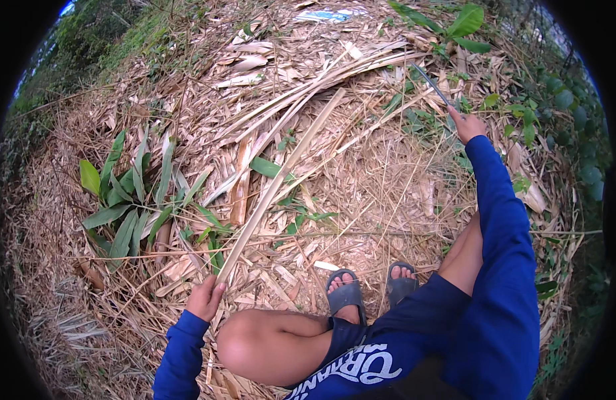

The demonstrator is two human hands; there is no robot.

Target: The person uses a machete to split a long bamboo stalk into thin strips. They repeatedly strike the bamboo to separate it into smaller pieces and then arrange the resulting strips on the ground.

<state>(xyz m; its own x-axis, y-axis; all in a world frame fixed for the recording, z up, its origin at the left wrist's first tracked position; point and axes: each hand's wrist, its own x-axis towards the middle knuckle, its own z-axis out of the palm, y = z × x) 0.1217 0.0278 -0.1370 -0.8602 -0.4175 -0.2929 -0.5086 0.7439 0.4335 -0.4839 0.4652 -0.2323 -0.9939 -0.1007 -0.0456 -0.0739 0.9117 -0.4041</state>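
My left hand (204, 298) is closed round the lower end of a long, flat, pale strip (281, 173) that looks like split bamboo. The strip slants away up and to the right, its far end lying near a loose bundle of similar long strips (321, 81). Out to the far right, my right hand (466, 125) grips a knife (430, 84) with a narrow dark blade. Its tip points away and to the left, close to the right end of the bundle. The blade appears apart from the strip in my left hand.
Dry husks and shavings (388, 180) cover the ground. A leafy plant (131, 200) stands at left, and a broad-leaved seedling (464, 25) at far right. My sandalled feet (346, 293) are near, below a thin stalk lying crosswise. A blue-and-white sheet (331, 15) lies far off.
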